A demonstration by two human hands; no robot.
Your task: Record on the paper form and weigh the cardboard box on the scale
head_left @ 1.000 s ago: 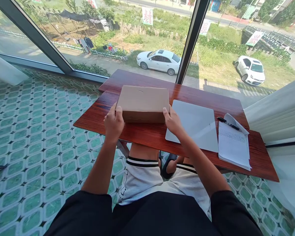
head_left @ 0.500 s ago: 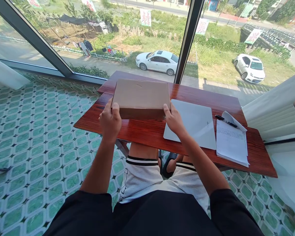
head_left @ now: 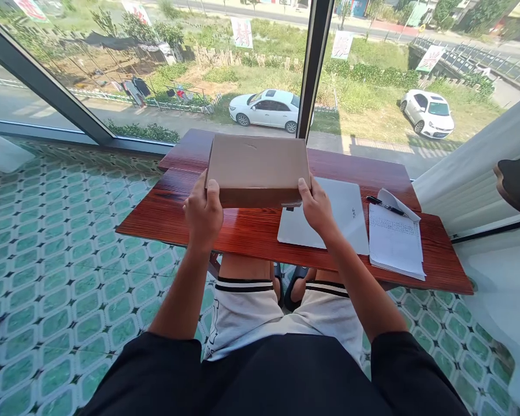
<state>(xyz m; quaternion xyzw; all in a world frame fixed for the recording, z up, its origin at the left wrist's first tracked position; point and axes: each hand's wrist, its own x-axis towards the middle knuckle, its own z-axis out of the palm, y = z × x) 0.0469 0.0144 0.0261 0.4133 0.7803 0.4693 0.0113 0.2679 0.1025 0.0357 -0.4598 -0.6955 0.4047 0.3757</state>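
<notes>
A flat brown cardboard box (head_left: 257,167) is held up above the red wooden table (head_left: 164,202), its near edge raised. My left hand (head_left: 203,212) grips its near left corner and my right hand (head_left: 315,205) grips its near right corner. The box overlaps the left part of a closed silver laptop (head_left: 333,228) that lies flat on the table just to the right.
A stack of white papers (head_left: 394,242) with a black pen (head_left: 383,204) lies right of the laptop. A big window with a dark post (head_left: 311,63) stands behind the table. Green patterned floor tiles (head_left: 69,248) spread to the left; white curtains (head_left: 472,173) hang at right.
The box has been lifted off the table with both hands and carried a little to the right, over the laptop's left edge. The view has shifted slightly.
</notes>
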